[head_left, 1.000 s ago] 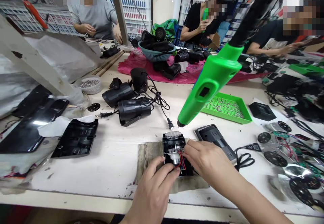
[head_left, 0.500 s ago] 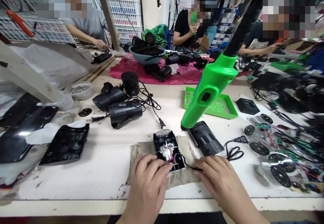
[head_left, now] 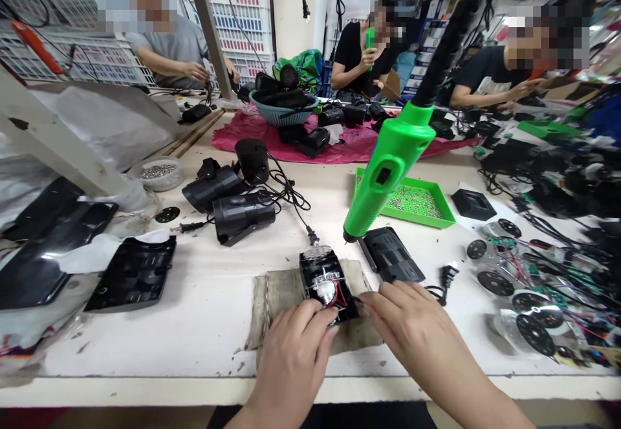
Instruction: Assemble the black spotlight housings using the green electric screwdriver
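on the worn grey-brown cloth pad point(head_left: 279, 290), near the front of the white table point(head_left: 208, 325), sits the open black plastic housing point(head_left: 307, 276), its ribbed clear disc point(head_left: 317, 252) facing away, white round part point(head_left: 325, 290) and red wires point(head_left: 341, 295) showing inside. and the right hand point(head_left: 420, 322) has come in! half a second ago it was farther out, the thin black cable point(head_left: 358, 298) stretched across to it; now the fingertips are just beside the housing's right edge, thumb and forefinger pinched together on that cable. left hand point(head_left: 294, 348) at the near left corner, bent fingers over the edge, tips touching by the red wires; whether they clamp or merely press, can't tell. the black two-pin plug point(head_left: 449, 276) beyond the right hand has shifted too, drawn closer, its cord loop smaller. overhead, the bright green electric screwdriver point(head_left: 388, 164) has swung a little, tip above the table between the housing and the loose dark grey half-shell point(head_left: 392, 257). behind it, the green plastic tray point(head_left: 439, 220) of small screws; off left, the glossy black half-shell point(head_left: 133, 277) lies hollow side up.
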A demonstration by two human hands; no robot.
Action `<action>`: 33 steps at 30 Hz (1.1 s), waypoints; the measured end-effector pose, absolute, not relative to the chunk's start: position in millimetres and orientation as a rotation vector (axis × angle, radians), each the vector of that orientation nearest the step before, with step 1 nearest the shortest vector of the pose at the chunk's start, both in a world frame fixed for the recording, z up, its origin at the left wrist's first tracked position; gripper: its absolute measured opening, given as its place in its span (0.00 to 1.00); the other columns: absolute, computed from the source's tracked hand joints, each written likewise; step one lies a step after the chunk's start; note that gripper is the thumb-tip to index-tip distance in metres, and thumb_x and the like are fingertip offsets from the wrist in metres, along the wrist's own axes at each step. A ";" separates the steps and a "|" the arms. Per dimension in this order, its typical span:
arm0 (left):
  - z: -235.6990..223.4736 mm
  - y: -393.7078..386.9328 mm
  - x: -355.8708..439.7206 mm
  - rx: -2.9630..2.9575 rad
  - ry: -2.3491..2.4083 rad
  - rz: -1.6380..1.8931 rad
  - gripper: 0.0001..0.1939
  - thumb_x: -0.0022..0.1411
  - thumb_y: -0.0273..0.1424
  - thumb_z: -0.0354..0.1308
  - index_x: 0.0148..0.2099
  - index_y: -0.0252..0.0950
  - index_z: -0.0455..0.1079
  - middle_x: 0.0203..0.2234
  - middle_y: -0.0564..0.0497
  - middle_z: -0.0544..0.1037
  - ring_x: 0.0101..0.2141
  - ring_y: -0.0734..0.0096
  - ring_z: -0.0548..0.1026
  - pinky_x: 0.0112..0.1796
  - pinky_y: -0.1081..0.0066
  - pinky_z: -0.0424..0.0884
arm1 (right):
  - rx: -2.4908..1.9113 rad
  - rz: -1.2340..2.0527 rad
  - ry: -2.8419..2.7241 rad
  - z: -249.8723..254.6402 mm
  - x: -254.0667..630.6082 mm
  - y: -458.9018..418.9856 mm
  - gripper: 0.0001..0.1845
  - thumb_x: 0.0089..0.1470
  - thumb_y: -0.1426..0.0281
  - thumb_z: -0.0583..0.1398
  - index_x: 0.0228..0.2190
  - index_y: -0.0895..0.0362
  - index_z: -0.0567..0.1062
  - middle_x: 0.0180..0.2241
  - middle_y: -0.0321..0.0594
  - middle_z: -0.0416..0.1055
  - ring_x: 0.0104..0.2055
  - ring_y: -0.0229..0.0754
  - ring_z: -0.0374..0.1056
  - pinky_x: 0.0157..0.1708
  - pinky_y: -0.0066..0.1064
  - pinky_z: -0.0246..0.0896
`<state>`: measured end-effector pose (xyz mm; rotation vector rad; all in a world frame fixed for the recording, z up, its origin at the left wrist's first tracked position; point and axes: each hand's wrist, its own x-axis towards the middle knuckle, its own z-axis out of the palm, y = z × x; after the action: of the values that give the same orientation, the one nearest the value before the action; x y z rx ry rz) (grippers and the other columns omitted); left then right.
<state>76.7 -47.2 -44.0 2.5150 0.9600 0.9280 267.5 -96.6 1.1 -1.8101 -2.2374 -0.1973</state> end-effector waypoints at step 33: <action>-46.2 -39.2 74.0 2.348 0.813 0.843 0.10 0.62 0.21 0.52 0.44 0.38 0.67 0.33 0.49 0.74 0.31 0.63 0.73 0.30 0.62 0.73 | -1.697 -0.373 -2.184 -27.9 231.3 -108.7 0.11 0.60 0.78 0.52 0.42 0.64 0.71 0.26 0.42 0.73 0.28 0.43 0.69 0.34 0.38 0.65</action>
<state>74.0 -39.2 -46.2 2.3480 0.8130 0.8430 231.3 -108.7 -27.9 -1.6971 -2.1835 -0.3734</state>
